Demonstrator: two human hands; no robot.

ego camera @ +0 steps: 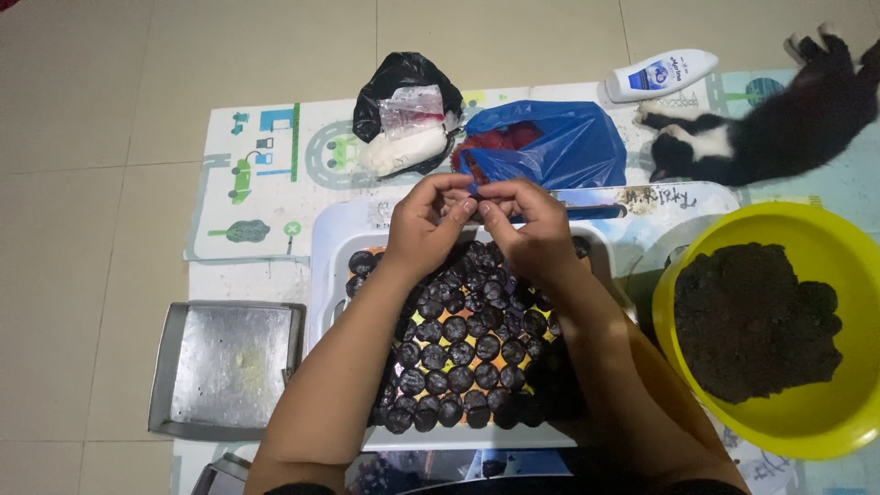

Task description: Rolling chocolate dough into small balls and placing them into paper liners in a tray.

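Black-and-white cat (779, 128) lying by white bottle (662, 74); blue bag (559, 147); black bag (403, 82); metal tray (229, 365); yellow bowl (825, 431) of, seemingly, soil.

Even indoor light, soft shadows, slightly soft

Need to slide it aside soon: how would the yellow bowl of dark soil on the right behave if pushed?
The yellow bowl looks like thin plastic, so its rim may flex. The soil heaped toward one side probably makes it heavy and somewhat unbalanced. On the smooth mat it would likely slide rather than tip.
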